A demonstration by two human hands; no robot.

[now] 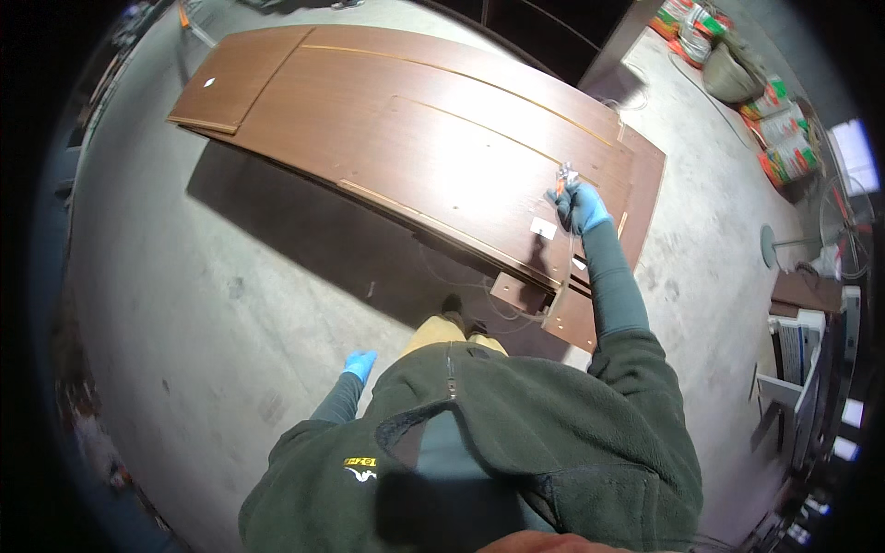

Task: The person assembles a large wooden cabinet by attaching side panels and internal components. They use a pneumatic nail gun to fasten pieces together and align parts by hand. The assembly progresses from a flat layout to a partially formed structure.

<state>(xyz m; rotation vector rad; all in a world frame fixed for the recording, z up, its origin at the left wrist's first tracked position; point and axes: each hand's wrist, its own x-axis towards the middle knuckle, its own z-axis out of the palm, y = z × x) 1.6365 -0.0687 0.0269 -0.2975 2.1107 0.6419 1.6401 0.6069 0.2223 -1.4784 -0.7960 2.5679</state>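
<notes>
My right hand [582, 207], in a dark and blue glove, reaches out over the brown wood panels [415, 120]. Its fingers are closed on a small silver and orange object [565, 175], too small to identify. The panels lie flat in a stack, with thin yellowish strips along some edges. A white label [543, 228] lies on the surface beside this hand. My left hand [359, 365], gloved in blue, hangs low at my side over the concrete floor, away from the panels. How its fingers are held does not show clearly.
Smaller brown pieces [570, 318] jut out at the stack's near right end, with a thin cord around them. A dark cabinet [544, 32] stands behind. Far right are sacks [784, 138], a fan-like stand [770, 247] and a rack [797, 359] of boards.
</notes>
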